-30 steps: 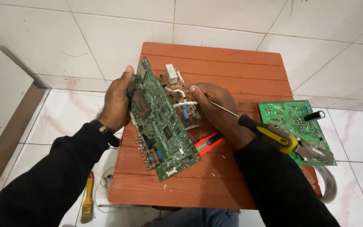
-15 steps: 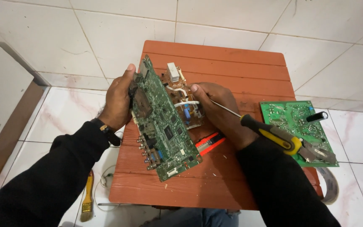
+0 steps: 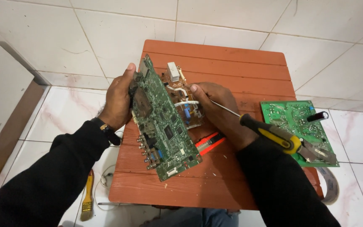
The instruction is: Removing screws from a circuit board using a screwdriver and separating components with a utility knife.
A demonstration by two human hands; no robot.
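left hand (image 3: 118,98): clamped on tilted green circuit board (image 3: 160,122), exposing its components
right hand (image 3: 219,111): closed around screwdriver (image 3: 265,132), tip at brown board (image 3: 183,98)

Even, fairly bright light falls from above, sharp across the frame, with soft sheen on the white floor tiles (image 3: 106,38). Only faint shadow lies beneath the green circuit board (image 3: 164,126), and lines bend slightly at the edges.

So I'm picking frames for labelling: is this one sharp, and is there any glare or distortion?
Head view: sharp on the green circuit board and the screwdriver; even, soft light with faint shadows; mild sheen on the floor tiles; wide-angle bending at the edges.
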